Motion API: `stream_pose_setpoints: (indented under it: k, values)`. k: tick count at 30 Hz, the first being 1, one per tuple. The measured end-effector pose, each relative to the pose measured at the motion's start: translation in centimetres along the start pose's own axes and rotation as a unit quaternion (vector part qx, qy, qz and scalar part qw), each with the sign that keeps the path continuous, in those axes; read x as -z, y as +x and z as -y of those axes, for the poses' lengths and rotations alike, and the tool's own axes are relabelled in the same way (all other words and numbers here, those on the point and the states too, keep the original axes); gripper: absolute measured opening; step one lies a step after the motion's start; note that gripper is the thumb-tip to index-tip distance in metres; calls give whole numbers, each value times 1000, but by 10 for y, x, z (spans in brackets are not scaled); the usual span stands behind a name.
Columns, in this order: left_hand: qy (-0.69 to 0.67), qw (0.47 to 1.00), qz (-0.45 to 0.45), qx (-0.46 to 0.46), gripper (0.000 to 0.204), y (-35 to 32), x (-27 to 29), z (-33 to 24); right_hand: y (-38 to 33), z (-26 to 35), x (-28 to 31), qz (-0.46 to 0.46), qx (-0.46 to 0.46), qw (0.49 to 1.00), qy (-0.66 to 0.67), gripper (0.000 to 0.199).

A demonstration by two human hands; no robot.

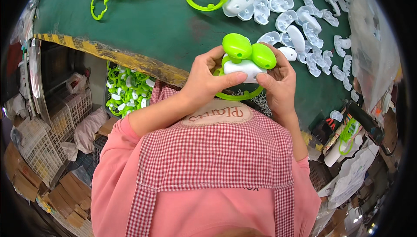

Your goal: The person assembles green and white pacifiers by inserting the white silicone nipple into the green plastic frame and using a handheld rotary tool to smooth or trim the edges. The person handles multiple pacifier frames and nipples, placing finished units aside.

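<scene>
At the near edge of the table I hold a bright green plastic ring part (237,46), which has two rounded lobes at its top and a hoop below. A smooth white plastic piece (243,69) sits just under the lobes, against the green part. My left hand (203,74) grips the left side, its thumb lying on the white piece. On the other side my right hand (280,78) is closed round the part, with its thumb at the right end of the white piece. Both hands' other fingers are partly hidden behind the part.
Many loose white pieces (281,4) lie across the green table (143,24) at the right. More green ring parts (210,6) lie at the far edge. Below the table's worn yellow-striped edge (108,54), a container holds green-and-white parts (127,87). Crates (65,111) stand left.
</scene>
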State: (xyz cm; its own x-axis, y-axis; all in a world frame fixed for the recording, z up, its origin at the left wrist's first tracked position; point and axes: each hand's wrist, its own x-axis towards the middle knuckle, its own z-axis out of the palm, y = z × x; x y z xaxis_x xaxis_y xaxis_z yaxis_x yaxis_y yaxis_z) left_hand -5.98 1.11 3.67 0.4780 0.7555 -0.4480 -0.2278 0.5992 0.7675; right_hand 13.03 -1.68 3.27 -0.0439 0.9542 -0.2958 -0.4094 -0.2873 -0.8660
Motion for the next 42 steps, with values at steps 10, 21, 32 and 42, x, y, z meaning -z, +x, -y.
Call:
stream_pose_setpoints:
  k: [10, 21, 32, 42]
  values:
    - [258, 915, -295, -94, 44, -18, 148, -10, 94, 16, -30, -10, 434, 731, -527, 36]
    - [236, 904, -211, -287, 50, -10, 87, -38, 121, 27, -35, 15, 617, 551, -562, 26]
    - [-13, 995, 91, -35, 25, 30, 16, -19, 20, -9, -2, -56, 190, 966, -169, 70]
    - [51, 994, 71, 59, 33, 35, -8, 6, 125, 70, 154, -217, 281, 692, -629, 19]
